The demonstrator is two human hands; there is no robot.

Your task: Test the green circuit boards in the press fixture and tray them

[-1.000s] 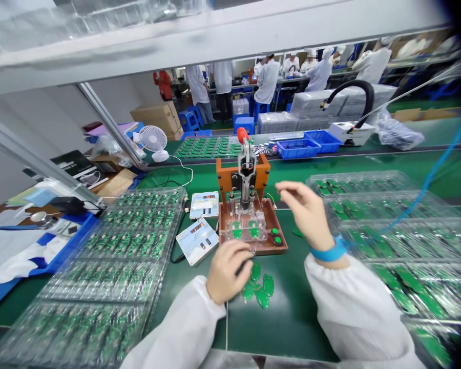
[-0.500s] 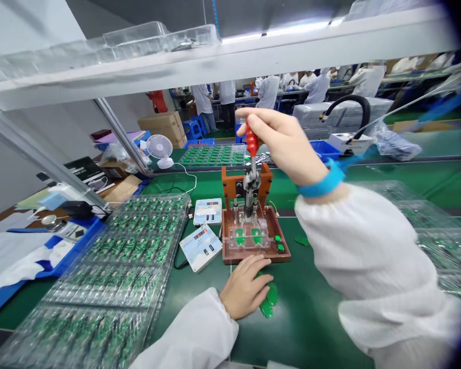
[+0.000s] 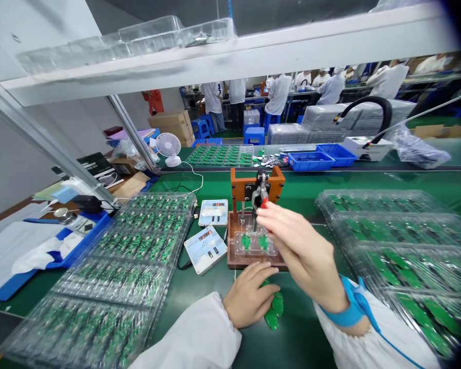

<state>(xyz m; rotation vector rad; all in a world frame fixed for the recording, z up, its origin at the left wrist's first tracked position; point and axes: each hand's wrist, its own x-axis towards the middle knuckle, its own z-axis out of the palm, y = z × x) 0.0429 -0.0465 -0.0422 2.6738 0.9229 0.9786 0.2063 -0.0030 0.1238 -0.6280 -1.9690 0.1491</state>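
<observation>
My right hand is closed on the red-tipped lever of the brown test jig, and the lever is pulled down toward me. Two small green circuit boards sit under the jig's clear pressing plate. My left hand lies on the green mat just in front of the jig, fingers curled over a small pile of loose green boards. A blue wrist strap circles my right wrist.
Clear blister trays of green boards lie at the left and the right. Two white meter boxes stand left of the jig. Blue bins, a small fan and people in white coats are beyond.
My right hand rose to the upright lever's red knob, gripped it and swung it down toward me. My left hand stayed on the loose boards.
</observation>
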